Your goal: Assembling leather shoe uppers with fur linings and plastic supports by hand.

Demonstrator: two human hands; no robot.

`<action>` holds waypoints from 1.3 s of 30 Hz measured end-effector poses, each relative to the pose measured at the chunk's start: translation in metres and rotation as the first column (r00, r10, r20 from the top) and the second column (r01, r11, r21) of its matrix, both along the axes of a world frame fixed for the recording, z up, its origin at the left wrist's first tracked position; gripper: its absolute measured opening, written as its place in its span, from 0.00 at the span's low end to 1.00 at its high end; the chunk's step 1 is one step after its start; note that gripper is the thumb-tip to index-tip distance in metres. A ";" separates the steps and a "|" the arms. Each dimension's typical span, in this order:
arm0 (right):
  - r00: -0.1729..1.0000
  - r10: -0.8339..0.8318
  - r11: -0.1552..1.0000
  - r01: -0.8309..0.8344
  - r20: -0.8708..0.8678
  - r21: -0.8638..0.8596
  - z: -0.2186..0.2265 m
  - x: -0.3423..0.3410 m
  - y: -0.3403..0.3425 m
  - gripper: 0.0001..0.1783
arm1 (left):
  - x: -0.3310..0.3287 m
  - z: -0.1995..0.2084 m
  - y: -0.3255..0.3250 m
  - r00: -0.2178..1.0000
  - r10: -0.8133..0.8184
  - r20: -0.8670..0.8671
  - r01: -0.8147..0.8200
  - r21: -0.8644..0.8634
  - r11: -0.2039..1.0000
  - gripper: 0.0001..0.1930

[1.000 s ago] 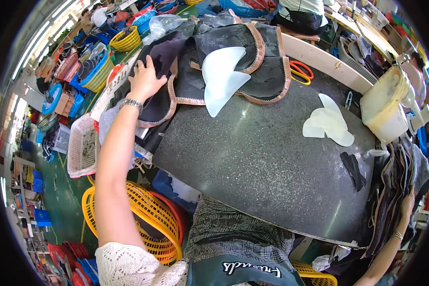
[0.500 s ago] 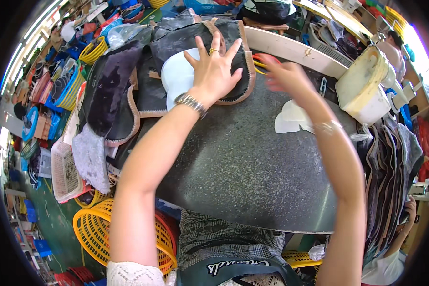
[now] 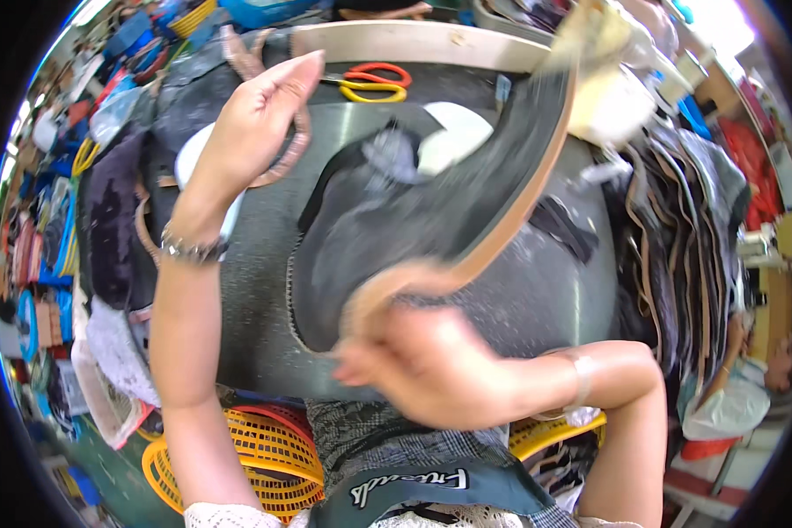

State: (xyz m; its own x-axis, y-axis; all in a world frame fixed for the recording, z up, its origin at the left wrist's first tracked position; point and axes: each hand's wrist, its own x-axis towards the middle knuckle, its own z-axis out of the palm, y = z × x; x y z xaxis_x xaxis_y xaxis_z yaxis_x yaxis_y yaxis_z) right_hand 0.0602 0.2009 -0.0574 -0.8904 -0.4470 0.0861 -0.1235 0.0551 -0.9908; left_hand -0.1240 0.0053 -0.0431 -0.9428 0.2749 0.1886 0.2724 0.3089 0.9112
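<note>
My right hand [image 3: 444,365], blurred by motion, is closed on the tan-trimmed edge of a black boot upper [image 3: 405,216]. The piece slants over the dark tabletop [image 3: 537,308], its far end smeared by movement. My left hand [image 3: 246,132] hangs over the pile at the left, fingertips pressed together and pointing to the far right; whether anything is between them is hidden. Beneath it show a tan-edged strip [image 3: 297,150] and part of a white template [image 3: 194,157]. White flat pieces [image 3: 453,136] lie partly behind the boot upper. A small dark scrap [image 3: 565,231] is to its right.
Scissors [image 3: 374,84] with red and yellow handles lie near the pale back board [image 3: 422,42]. A stained cream container [image 3: 620,101] stands at the far right, above a row of upright dark pieces [image 3: 678,255]. Yellow baskets [image 3: 268,458] are below the table's near edge.
My right hand has come from the far side toward me, now with the black boot upper in it. My left hand has lifted off the pile, its spread fingers now together. The view has shifted.
</note>
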 end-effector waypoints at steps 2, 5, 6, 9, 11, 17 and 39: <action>0.973 0.210 0.971 -0.219 0.096 0.097 -0.026 0.031 0.002 0.21 | 0.059 0.011 0.048 0.906 -0.419 -0.056 0.417 -0.037 0.908 0.28; 0.806 0.585 0.799 -0.592 0.091 0.103 -0.003 0.071 0.041 0.16 | 0.138 -0.009 0.070 0.701 -0.711 0.054 0.526 -0.712 0.465 0.34; 0.839 0.542 0.840 -0.541 -0.048 0.040 0.012 0.076 0.063 0.12 | 0.152 -0.035 0.070 0.642 -0.766 0.043 0.486 -0.796 0.362 0.37; 0.976 -0.211 0.977 0.209 -0.057 -0.036 0.008 0.081 0.136 0.05 | 0.179 -0.057 0.049 0.725 -0.684 0.083 0.377 -0.879 0.293 0.39; 0.667 -0.649 0.545 0.743 -0.365 0.388 -0.009 0.061 0.176 0.10 | 0.181 -0.042 0.053 0.716 -0.676 0.172 0.448 -0.856 0.257 0.37; 0.841 -0.532 0.749 0.524 -0.103 0.405 -0.069 0.044 0.201 0.12 | 0.138 -0.027 0.152 0.849 -0.475 -0.232 0.235 -0.639 0.732 0.15; 0.769 -0.308 0.710 0.578 -0.560 0.402 -0.060 0.043 0.211 0.13 | 0.133 -0.064 0.200 0.786 -0.588 -0.188 0.508 -0.345 0.789 0.13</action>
